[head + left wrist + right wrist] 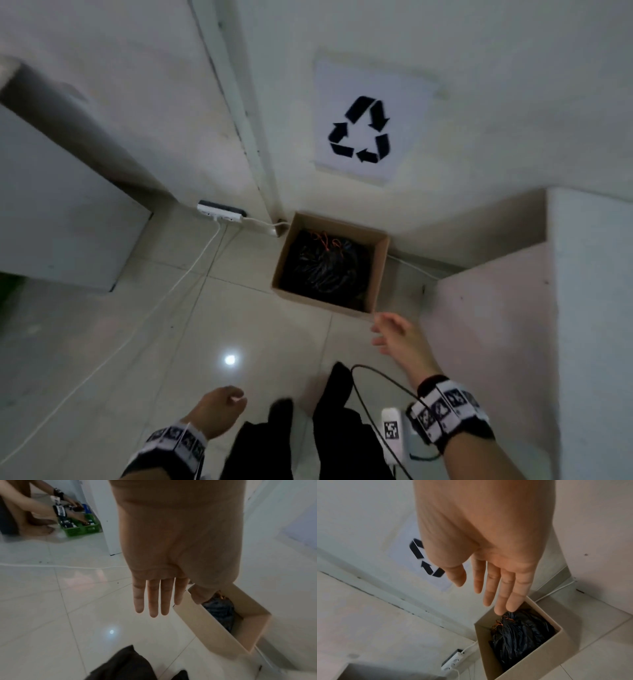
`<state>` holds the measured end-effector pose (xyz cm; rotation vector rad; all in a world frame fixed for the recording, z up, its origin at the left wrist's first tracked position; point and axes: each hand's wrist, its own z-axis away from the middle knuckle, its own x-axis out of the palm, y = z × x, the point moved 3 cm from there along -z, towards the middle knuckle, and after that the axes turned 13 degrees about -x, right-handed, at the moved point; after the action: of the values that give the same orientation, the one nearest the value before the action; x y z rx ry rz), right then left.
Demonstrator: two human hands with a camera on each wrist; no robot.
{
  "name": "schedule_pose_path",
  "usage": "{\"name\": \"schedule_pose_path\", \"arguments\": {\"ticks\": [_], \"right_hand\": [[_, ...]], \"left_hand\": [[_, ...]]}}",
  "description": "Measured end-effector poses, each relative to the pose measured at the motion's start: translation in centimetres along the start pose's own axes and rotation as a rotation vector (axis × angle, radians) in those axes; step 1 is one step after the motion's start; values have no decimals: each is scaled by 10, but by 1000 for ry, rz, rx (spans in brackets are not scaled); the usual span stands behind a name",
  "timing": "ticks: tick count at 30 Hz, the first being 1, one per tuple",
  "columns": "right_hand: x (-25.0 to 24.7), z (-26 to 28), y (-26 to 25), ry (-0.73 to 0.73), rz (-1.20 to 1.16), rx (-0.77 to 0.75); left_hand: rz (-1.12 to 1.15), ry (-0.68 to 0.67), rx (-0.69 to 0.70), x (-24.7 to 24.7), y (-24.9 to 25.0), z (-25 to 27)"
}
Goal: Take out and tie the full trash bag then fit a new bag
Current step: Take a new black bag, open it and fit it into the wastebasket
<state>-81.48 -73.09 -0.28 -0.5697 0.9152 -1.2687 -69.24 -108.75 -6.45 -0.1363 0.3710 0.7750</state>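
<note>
Only left wrist view shows green basket (80, 528); both hands (399, 337) seemingly empty, fingers straight.

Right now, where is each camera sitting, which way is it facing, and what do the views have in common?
Head: worn high, looking down at the floor corner; cardboard box holding the black trash bag, recycling sign; both forearms, left hand, right hand, dark trouser legs.
Left wrist: looks along the open left hand at the tiled floor; green basket and another person far off.
Right wrist: looks along the open right hand toward the wall and box.
Shared: all three show the box and bag; head and right wrist share the sign and power strip.
</note>
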Motion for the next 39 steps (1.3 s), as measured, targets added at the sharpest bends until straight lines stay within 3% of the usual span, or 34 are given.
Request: {"name": "schedule_pose_path", "arguments": {"ticks": [4,8,13,17,22,28,33,37,39], "right_hand": [[-26,80,39,100,-112,78],[-42,172,126,249,-260,286],[-59,318,231,409,-443,537],[-83,420,311,517,-616,698],[-140,500,386,631,-710,742],[-285,547,429,807,-718,549],[-405,574,457,949,-739,384],[-463,593,502,928,-730,407],[-490,602,529,875,-699,462]], "left_hand": [[-200,-9,107,14,4,36],[-385,-28,325,44,63,68],[-452,-95,596,129,153,149],[-658,-141,758,221,192,197],[-943,-124,697,329,201,209],[-1221,-16,532,424,205,205],[-1214,-89,469,507,236,238],[-1152,-160,428,607,287,270],[-1111,-188,479,672,324,287]]}}
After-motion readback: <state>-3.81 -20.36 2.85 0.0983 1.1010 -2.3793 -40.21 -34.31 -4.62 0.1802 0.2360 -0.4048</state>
